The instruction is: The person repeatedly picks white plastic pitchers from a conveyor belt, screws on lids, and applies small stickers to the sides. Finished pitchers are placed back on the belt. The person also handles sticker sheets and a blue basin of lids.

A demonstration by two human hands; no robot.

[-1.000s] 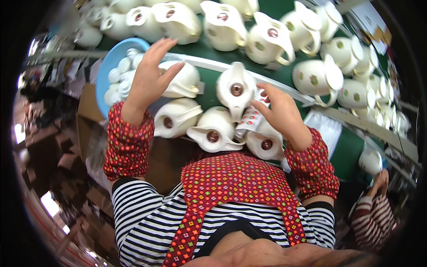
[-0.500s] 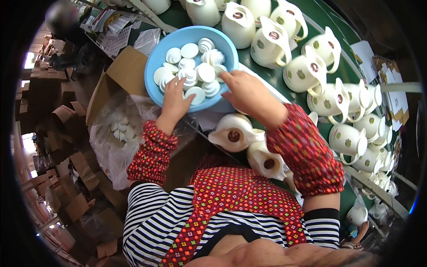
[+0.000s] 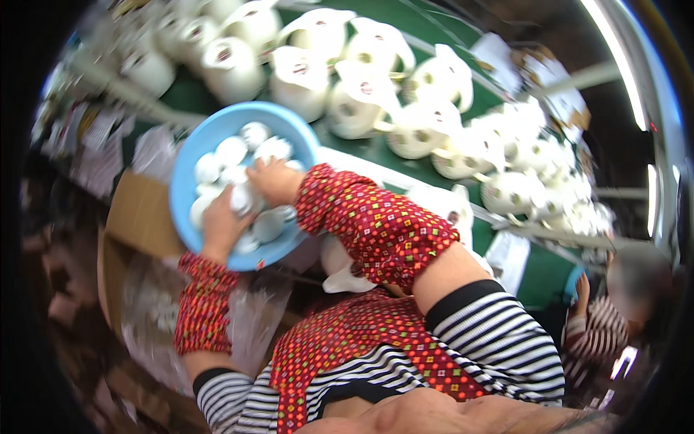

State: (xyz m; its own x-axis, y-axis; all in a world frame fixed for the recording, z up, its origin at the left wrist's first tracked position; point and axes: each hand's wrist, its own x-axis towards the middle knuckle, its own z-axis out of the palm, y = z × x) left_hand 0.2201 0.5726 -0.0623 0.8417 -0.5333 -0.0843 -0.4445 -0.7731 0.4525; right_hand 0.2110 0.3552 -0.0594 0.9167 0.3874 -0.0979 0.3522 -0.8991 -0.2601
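Observation:
Both hands are inside a light blue plastic basin (image 3: pixel 181 184) heaped with white ridged screw stoppers (image 3: pixel 231 152). My left hand (image 3: pixel 223 223) is at the near left of the heap, its fingers closed around a white stopper (image 3: pixel 241 200). Close beside it, my right hand (image 3: pixel 275 181) reaches in from the right, fingers pointing down onto the stoppers. Motion blurs its fingertips, so any hold there is unclear. Near the right forearm, a cream jug (image 3: pixel 338 267) is partly covered by the sleeve.
Rows of cream jugs (image 3: pixel 361 98) with handles stand on the green worktable (image 3: pixel 426 25) beyond the basin. An open cardboard box (image 3: pixel 144 213) with a clear plastic liner holds more white pieces at left. Another person (image 3: pixel 607 318) is at the lower right.
The view has swung, so the basin appears lower and further left. My right hand has moved from the basin's right edge into the stoppers, nearer my left hand. Another person has come into view.

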